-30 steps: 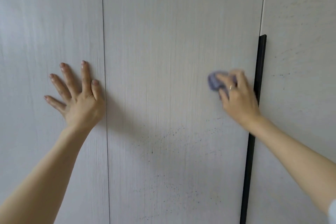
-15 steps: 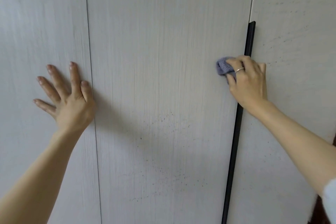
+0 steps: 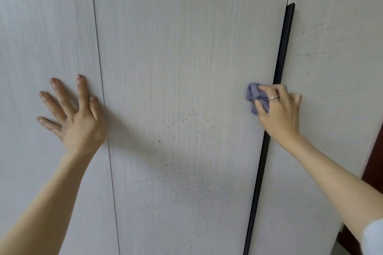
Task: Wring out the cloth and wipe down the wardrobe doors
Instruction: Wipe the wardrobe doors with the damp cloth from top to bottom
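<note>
Pale grey wood-grain wardrobe doors fill the view. On the middle door, small dark specks are scattered across its lower half. My right hand grips a bunched blue-grey cloth and presses it against the middle door's right edge, across the long black handle strip. My left hand lies flat with fingers spread on the left door, its thumb beside the seam to the middle door.
The right door carries faint specks and smudges. A dark red-brown surface shows past the wardrobe's right edge. The handle strip runs down to the bottom of the view.
My right hand with the cloth went from left of the handle strip onto the strip, and now sits a little lower on it. My left hand has stayed flat on the left door.
</note>
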### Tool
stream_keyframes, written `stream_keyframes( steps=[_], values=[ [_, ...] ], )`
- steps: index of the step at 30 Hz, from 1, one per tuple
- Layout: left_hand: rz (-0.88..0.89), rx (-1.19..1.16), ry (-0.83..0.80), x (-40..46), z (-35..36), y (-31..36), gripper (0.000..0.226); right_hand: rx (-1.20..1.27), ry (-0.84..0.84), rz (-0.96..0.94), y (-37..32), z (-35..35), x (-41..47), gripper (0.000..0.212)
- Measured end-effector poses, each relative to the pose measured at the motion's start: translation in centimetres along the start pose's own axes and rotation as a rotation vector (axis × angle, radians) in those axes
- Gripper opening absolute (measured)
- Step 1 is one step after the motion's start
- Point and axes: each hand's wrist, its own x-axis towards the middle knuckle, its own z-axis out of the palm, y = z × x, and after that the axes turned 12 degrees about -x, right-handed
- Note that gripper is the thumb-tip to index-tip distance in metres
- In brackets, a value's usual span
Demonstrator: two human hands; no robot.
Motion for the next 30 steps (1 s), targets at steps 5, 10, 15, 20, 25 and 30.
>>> stream_keyframes(
  steps=[5, 10, 15, 20, 25, 30],
  values=[
    [-0.032, -0.001, -0.002, -1.4, 0.6, -1.0, 0.05, 0.114, -0.046, -0.078, -4.0, 1.4, -7.4, 0.031],
    [-0.028, 0.004, -0.022, -2.1, 0.6, -1.8, 0.051, 0.065, -0.2, -0.774, -5.3, 1.1, -12.4, 0.031],
    [-0.014, 0.009, -0.015, -2.1, 0.7, -1.9, 0.051, 0.229, -0.056, 0.026, -6.9, 0.2, -3.8, 0.034],
    [0.001, 0.01, -0.016, -2.3, 0.7, -2.2, 0.051, 0.314, -0.166, -0.062, -11.0, 1.0, -6.6, 0.035],
    [0.011, 0.011, -0.02, -2.3, 0.7, -2.5, 0.051, 0.249, -0.216, -0.877, -10.4, 1.0, -9.9, 0.024],
    [0.007, 0.019, -0.01, -2.3, 0.9, -2.7, 0.05, 0.389, -0.013, 0.011, -10.2, 0.6, -0.5, 0.03]
  ],
)
